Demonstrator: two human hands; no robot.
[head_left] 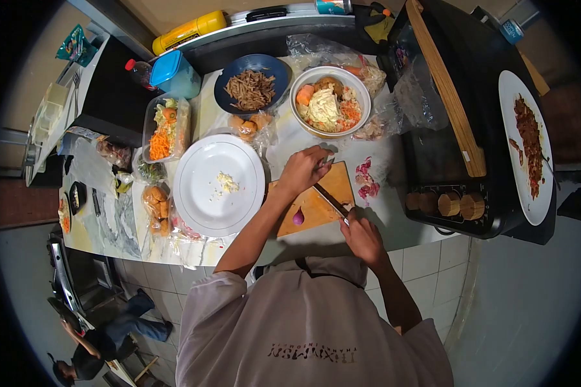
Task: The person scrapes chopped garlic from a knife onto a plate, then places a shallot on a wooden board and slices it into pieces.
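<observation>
**Hand and Blade Position at the Board**

The board (317, 216) lies at the counter edge, directly in front of the person, so both hands meet on it without stretching.

- The right hand (363, 237) is at the near right corner of the board. Its fingers are wrapped tight around the handle of the knife (332, 199). The blade runs diagonally across the board toward the other hand.
- The left hand (305, 169) rests on the far edge of the board with its fingers curled downward. This probably pins a small item beside the blade tip. The hand hides the item, so whether anything is gripped cannot be told.
- One shallot (297, 218) sits on the near left part of the board, apart from the blade and in easy reach.
- Pink peels (366, 180) lie just right of the board, which keeps the cutting surface free.
- A white plate (200, 200) stands just left of the board and holds pale chopped bits (226, 182). This looks like a short transfer point.
- Two filled bowls (364, 97) stand beyond the board.
</observation>
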